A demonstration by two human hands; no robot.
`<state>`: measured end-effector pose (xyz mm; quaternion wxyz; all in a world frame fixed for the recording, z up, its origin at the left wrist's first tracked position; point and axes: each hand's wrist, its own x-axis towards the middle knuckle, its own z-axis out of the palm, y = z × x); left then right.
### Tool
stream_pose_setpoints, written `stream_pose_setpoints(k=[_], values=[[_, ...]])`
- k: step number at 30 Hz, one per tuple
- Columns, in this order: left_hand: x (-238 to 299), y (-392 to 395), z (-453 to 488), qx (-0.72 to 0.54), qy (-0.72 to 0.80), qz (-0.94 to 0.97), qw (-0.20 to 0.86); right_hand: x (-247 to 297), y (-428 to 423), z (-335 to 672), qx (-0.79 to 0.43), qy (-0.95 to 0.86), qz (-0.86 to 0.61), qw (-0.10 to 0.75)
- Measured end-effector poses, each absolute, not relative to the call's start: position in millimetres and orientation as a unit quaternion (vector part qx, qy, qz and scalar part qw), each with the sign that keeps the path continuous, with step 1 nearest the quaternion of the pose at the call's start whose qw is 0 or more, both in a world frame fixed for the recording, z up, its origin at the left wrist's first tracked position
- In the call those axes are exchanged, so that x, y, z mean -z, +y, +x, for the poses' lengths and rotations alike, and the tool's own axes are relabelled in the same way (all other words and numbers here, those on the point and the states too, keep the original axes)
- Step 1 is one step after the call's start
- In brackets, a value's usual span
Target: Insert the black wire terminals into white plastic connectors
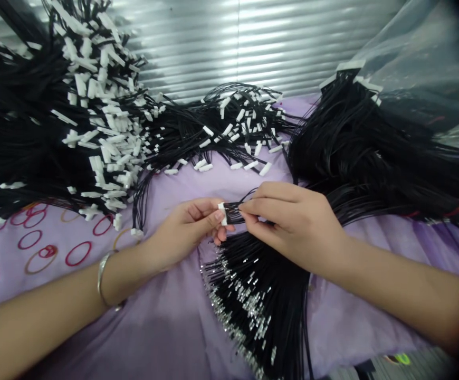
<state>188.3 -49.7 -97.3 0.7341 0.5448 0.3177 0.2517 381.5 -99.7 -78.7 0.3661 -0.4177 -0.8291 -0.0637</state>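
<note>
Between finger and thumb, my left hand [193, 227] pinches a small white connector housing [222, 213]. Several black wires [234, 212] run out of the housing's right side. My right hand [288, 219] closes its fingertips on a black wire just right of the housing; the wire's tip is too small to make out. Below both hands a fanned bundle of loose black wires [269, 285] lies on the purple cloth [166, 327], their silvery metal terminals pointing left and down.
A large heap of black cables with white connectors [106, 126] fills the left. More connector-ended cables [245, 121] lie at the back. A thick black wire bundle [344, 137] rests at right beside clear plastic [423, 63]. Red and tan rubber bands [78, 253] are scattered at left.
</note>
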Motion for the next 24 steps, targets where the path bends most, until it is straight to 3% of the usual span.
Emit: stream_pose_setpoints(k=[5, 24], values=[[97.1, -49.9, 187.9, -0.244, 0.319, 0.555, 0.729, 75.3, -99.2, 382.0, -0.003, -0.815, -0.434, 0.385], [94.5, -46.9, 192.0, -0.271, 0.303, 0.461, 0.788, 69.4, -99.4, 384.1, -0.061, -0.827, -0.431, 0.355]])
